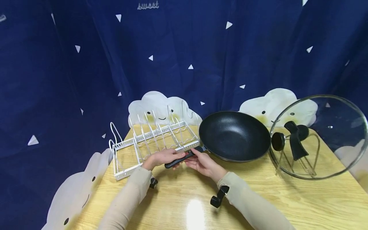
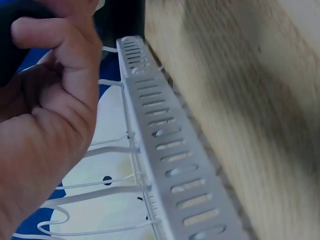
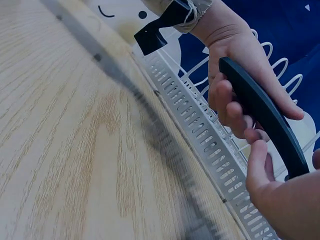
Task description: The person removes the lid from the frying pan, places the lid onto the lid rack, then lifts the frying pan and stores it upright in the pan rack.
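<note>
A black wok [image 1: 234, 135] is tilted toward me right of the white wire rack [image 1: 125, 173], its long black handle [image 1: 176, 162] pointing to the front left. My left hand [image 1: 164, 157] grips the handle toward its free end; in the left wrist view, the fingers are curled round a dark part of it. Nearer the pan, my right hand [image 1: 205, 164] holds the handle between thumb and fingers. The right wrist view shows both hands about the handle [image 3: 265, 112], above the rack's slotted rail [image 3: 200, 135]. Whether the wok's base touches the table is hidden.
On the right a large glass lid [image 1: 342, 127] with a metal rim stands upright by a wire stand [image 1: 313, 169]. A black knob [image 1: 278, 141] and a black upright piece [image 1: 296, 142] show there. The wooden table [image 1: 172, 207] ends before a blue curtain [image 1: 172, 38].
</note>
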Motion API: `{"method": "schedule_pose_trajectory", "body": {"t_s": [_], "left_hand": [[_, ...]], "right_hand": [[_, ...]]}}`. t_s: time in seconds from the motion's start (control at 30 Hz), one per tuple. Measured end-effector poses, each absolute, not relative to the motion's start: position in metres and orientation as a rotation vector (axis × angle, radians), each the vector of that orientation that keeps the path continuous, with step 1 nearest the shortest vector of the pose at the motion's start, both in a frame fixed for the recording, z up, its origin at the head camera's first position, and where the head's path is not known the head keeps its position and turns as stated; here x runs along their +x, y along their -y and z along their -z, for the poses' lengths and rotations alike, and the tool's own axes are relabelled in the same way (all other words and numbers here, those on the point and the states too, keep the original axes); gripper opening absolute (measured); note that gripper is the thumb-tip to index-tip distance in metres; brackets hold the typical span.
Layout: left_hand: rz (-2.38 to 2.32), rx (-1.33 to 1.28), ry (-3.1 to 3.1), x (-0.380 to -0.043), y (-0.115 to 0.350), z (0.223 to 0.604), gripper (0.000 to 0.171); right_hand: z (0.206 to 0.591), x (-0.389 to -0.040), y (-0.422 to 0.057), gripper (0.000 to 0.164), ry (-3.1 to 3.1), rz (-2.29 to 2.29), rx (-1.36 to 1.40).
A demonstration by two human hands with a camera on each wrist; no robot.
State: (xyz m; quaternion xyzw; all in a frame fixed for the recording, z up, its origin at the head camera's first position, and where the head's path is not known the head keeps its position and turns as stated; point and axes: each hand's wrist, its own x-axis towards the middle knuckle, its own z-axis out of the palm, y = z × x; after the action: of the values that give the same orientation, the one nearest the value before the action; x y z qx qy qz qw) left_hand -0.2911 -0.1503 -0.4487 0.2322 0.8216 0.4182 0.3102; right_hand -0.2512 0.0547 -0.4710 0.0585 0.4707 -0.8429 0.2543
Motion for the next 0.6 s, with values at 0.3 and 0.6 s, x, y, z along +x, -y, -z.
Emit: {"method": "schedule_pose_trajectory", "body": {"t_s": [0.3,0.6], "left_hand": [[-1.176,0.591,-2.026,-0.284,0.145,0.45,0.066],[-1.143,0.589,-1.933,-0.272,0.132,0.452,0.067]], "right_hand": [[0.471,-0.251,-0.056,0.032,-1.245,2.298,0.137],[0.468,-0.244,-0.073,0.033,-1.257,2.2,0.083]]}}
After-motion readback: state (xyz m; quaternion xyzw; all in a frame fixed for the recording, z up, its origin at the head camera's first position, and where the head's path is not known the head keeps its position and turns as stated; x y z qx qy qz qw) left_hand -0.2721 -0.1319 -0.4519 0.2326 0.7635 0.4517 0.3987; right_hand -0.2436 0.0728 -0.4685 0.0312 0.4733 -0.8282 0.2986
